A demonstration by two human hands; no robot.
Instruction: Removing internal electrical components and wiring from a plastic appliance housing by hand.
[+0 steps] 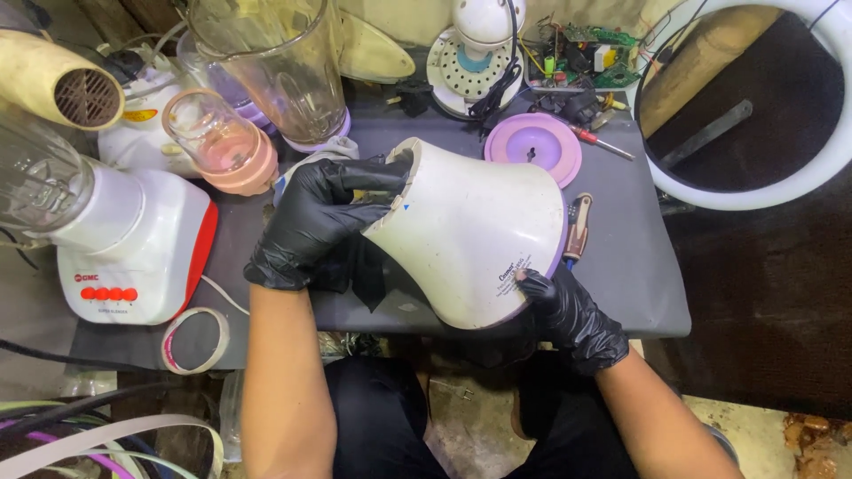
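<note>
A white blender base housing with a purple bottom rim lies tipped on its side over the dark grey table. My left hand, in a black glove, grips the housing's narrow open top, fingers hooked over its edge. My right hand, also gloved in black, holds the wide lower rim from the near side. A screwdriver with a brown handle lies just right of the housing.
A purple round lid and a small red-handled screwdriver lie behind. A clear jar, a pink-based small jar, a white and red blender, a tape roll, a circuit board and a white ring light surround the table.
</note>
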